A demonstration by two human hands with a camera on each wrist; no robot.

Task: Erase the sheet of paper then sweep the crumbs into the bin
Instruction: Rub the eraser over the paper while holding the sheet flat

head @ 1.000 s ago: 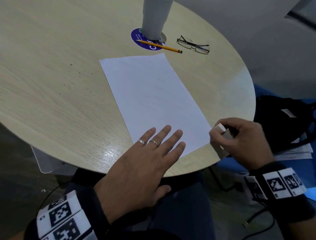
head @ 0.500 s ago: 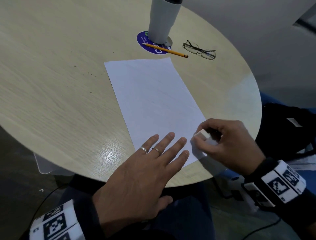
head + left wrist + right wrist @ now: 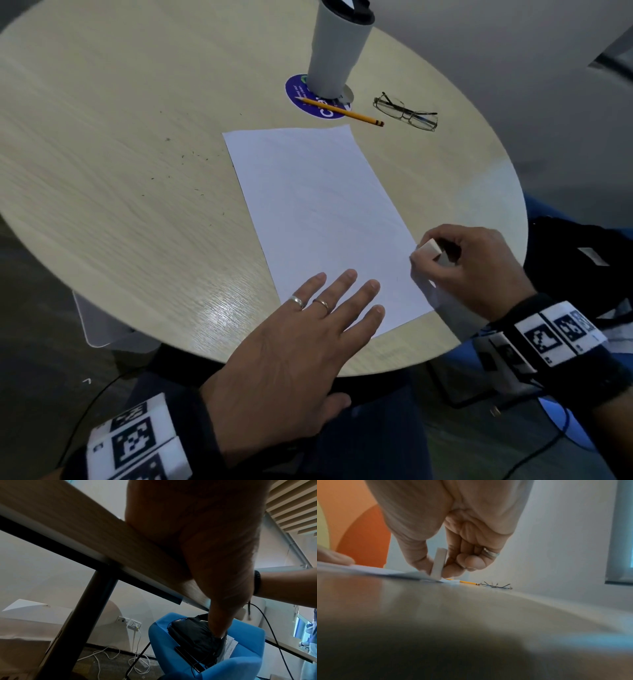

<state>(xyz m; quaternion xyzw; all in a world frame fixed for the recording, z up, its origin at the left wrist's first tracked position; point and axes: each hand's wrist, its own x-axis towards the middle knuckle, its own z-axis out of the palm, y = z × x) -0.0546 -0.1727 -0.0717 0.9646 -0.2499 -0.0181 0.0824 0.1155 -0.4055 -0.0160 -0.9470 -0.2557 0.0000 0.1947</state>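
The white rectangular sheet of paper (image 3: 318, 219) lies flat on the round light-wood desk (image 3: 120, 144), its near corner close to the desk's front edge. The left hand (image 3: 291, 349) rests flat on the sheet's near end with fingers straight and spread, grasping nothing; its heel overhangs the desk edge. The right hand (image 3: 469, 270) pinches a small white block eraser (image 3: 430, 248) between thumb and curled fingers, with the eraser's lower end touching the sheet at its right edge. In the right wrist view the eraser (image 3: 438, 563) stands nearly upright on the paper edge.

Beyond the sheet's far end stand a grey cylindrical tumbler (image 3: 337, 48) on a round blue sticker (image 3: 317, 102), a yellow wooden pencil (image 3: 342, 111) lying across that sticker, and folded thin-framed spectacles (image 3: 407, 113) to its right. All are apart from the sheet. Small dark crumbs (image 3: 181, 164) are scattered over the desk left of the sheet.

The desk surface left of the sheet is open except for the crumbs. To the right, a narrow strip of desk separates the sheet from the rim. Off the desk's right side, a black bag (image 3: 193, 635) lies on a blue upholstered chair (image 3: 240, 666).
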